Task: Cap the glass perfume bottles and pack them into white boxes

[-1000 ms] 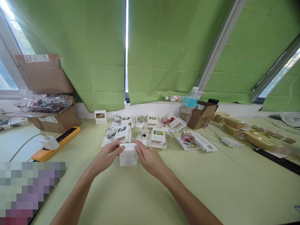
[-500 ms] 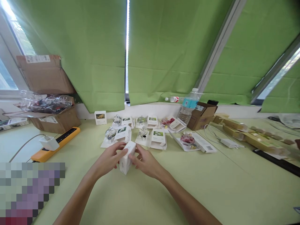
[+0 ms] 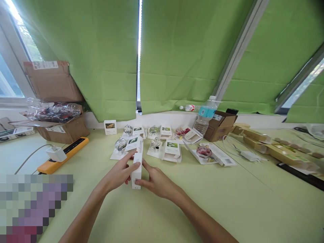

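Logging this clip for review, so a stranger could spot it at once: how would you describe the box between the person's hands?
On the pale green table, find the clear glass ornaments set out among white packaging. Just in front of them, a narrow small white box stands on edge between the left hand and right hand. It is the only box the hands are touching; the other white boxes sit further back.

Two hands, one white box, six glass ornaments, two plastic bottles

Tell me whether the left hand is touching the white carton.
Touching: the head view shows the left hand with its fingers pressed against the white carton.
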Motion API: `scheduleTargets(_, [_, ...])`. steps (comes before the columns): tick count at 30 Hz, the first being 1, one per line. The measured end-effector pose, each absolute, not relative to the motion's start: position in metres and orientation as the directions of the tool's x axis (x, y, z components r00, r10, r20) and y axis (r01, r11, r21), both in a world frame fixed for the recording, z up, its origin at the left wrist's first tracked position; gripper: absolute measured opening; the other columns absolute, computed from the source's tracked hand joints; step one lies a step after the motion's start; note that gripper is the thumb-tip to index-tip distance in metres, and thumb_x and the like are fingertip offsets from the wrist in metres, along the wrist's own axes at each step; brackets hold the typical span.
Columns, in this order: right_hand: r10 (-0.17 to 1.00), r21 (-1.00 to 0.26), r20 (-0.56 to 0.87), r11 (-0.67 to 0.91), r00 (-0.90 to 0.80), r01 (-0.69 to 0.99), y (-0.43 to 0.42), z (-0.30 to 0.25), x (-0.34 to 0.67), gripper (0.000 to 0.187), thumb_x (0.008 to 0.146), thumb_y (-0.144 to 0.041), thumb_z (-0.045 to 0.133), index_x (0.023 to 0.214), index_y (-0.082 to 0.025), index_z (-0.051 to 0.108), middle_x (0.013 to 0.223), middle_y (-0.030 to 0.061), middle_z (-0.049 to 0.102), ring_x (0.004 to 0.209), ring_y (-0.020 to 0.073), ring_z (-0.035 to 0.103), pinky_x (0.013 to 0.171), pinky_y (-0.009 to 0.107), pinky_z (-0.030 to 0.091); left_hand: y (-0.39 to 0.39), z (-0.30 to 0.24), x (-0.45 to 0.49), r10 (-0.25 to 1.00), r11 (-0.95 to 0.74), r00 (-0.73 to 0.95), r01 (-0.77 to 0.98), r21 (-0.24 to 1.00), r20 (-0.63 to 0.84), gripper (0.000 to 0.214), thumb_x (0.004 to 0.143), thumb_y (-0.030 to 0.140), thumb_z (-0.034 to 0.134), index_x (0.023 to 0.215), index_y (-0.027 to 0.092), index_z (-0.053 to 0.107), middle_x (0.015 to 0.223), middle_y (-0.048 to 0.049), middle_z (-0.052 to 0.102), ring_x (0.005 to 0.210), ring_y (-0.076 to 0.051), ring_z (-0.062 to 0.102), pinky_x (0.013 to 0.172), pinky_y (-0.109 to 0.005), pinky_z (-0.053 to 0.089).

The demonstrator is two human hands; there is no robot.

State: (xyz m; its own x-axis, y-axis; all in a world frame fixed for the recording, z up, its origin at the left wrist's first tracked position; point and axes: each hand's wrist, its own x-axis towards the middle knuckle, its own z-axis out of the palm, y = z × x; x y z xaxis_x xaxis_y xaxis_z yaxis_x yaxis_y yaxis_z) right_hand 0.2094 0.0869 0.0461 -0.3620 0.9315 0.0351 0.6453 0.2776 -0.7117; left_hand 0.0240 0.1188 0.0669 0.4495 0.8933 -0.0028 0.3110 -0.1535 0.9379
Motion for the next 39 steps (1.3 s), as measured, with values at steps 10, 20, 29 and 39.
scheduleTargets(10, [0.901,-0.588,0.061,0.38,-0.429,0.715,0.083,0.04,0.202,0.041,0.084,-0.053,0.054,0.112,-0.023,0.055,0.072,-0.0013,0.062,0.059,0.0155,0.053,0.053,0.023,0.034,0.122,0.069,0.025,0.947,-0.318,0.243,0.63,0.709,0.209,0.051,0.083,0.058,0.047,0.119,0.025,0.061,0.083,-0.0025,0.063,0.065,-0.018,0.055,0.059,-0.027,0.039])
scheduleTargets(20, [0.942,-0.533,0.085,0.317,-0.323,0.784,0.089,0.031,0.199,0.045,0.079,-0.051,0.061,0.111,-0.02,0.057,0.088,0.0043,0.071,0.076,0.0233,0.064,0.062,0.027,0.039,0.123,0.071,0.023,0.94,-0.342,0.228,0.665,0.664,0.255,0.039,0.086,0.053,0.043,0.103,0.028,0.068,0.074,-0.0015,0.067,0.067,-0.02,0.058,0.06,-0.027,0.037])
scheduleTargets(29, [0.955,-0.651,0.066,0.26,-0.288,0.713,0.098,0.038,0.21,0.032,0.076,-0.038,0.066,0.106,-0.024,0.067,0.102,0.0036,0.072,0.089,0.0253,0.066,0.071,0.029,0.045,0.124,0.069,0.021,0.939,-0.342,0.208,0.643,0.686,0.274,0.041,0.086,0.055,0.042,0.095,0.024,0.067,0.081,-0.0028,0.069,0.069,-0.021,0.06,0.06,-0.027,0.038])
scheduleTargets(39, [0.946,-0.639,0.069,0.285,-0.316,0.714,0.1,0.038,0.215,0.028,0.083,-0.042,0.059,0.104,-0.027,0.07,0.089,-0.0003,0.073,0.068,0.018,0.062,0.058,0.025,0.039,0.123,0.071,0.014,0.882,-0.418,0.425,0.5,0.758,0.205,0.034,0.069,0.035,0.068,0.101,0.024,0.064,0.084,0.0006,0.064,0.073,-0.018,0.055,0.059,-0.024,0.041])
